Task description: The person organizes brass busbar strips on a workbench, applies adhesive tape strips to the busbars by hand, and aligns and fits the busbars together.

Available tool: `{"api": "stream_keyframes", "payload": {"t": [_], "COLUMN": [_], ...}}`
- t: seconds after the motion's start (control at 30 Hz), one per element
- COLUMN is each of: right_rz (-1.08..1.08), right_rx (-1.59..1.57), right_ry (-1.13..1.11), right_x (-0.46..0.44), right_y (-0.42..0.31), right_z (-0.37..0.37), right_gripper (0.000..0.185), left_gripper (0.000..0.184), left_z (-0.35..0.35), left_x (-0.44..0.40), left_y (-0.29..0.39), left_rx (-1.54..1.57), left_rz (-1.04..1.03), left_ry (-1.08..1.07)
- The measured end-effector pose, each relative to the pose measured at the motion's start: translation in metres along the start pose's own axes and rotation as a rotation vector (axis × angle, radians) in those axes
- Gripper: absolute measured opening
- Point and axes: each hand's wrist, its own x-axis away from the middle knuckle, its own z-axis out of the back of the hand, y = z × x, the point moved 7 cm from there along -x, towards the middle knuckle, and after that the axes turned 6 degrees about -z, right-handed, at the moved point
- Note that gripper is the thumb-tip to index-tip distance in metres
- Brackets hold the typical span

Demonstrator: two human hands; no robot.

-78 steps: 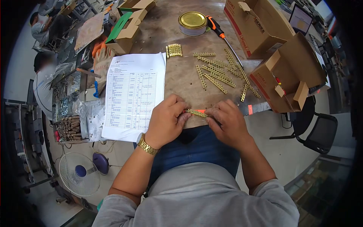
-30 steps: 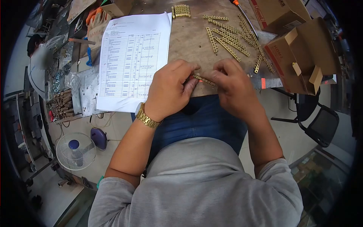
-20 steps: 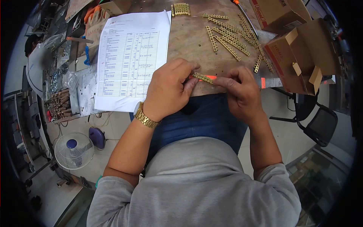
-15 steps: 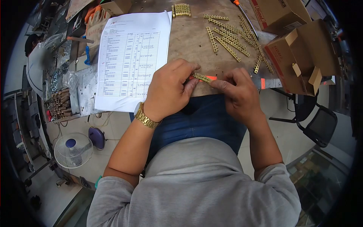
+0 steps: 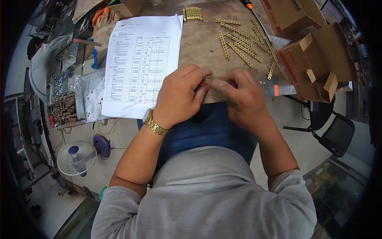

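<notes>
My left hand (image 5: 180,92) is closed in a pinch around small brass terminal bars (image 5: 206,81), and only a bit of their end shows between the fingertips. From the right, my right hand (image 5: 247,97) reaches in with one digit stretched against that end, its other fingers curled. Most of the held bars is hidden behind the hands. Farther back on the wooden table (image 5: 203,51), several loose brass terminal bars (image 5: 240,42) lie in a spread heap. A neat row of similar bars (image 5: 193,14) sits at the back, beside the printed sheets.
Printed sheets (image 5: 137,67) lie left of my hands. A screwdriver (image 5: 254,14) rests by the loose bars. Open cardboard boxes (image 5: 294,67) stand at the right edge. Gloves (image 5: 104,28) and metal parts (image 5: 63,109) crowd the left. A fan (image 5: 76,157) is on the floor.
My right hand has moved left, up against my left fingertips. The brass bars that showed between the hands are now mostly covered. The view has shifted slightly.
</notes>
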Motion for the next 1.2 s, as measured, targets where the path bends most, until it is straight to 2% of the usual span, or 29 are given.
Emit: {"api": "stream_keyframes", "payload": {"t": [0.1,0.2,0.4,0.6,0.87,0.97,1.1,1.2], "right_rz": [0.028,-0.133,-0.195,-0.156,-0.154,-0.141,-0.147,-0.117], "right_rx": [0.010,-0.128,0.004,0.028,0.019,0.029,0.049,0.066], "right_ry": [-0.045,-0.006,-0.029,-0.017,0.034,0.051,0.039,0.137], "right_x": [-0.001,-0.003,0.010,0.012,0.010,0.007,0.005,-0.005], "right_y": [0.003,0.007,0.024,0.016,0.016,0.014,0.013,0.015], "right_z": [-0.005,0.011,0.012,0.002,0.002,0.001,-0.005,-0.012], "right_gripper": [0.051,0.046,0.041,0.026,0.025,0.024,0.026,0.016], "left_gripper": [0.034,0.034,0.028,0.021,0.020,0.022,0.035,0.046], "left_z": [0.000,0.001,0.001,0.000,0.000,0.000,0.001,0.004], "left_x": [0.001,0.001,-0.001,0.000,-0.001,0.000,0.000,0.000], "left_y": [0.000,0.000,0.003,0.002,0.003,0.003,0.002,0.004], "left_rx": [0.007,0.015,0.005,-0.010,-0.011,0.006,0.014,0.015], "left_rz": [-0.011,-0.018,0.008,-0.006,0.041,0.031,0.019,0.033], "left_ry": [0.007,0.018,-0.003,0.012,-0.001,0.000,0.015,0.067]}}
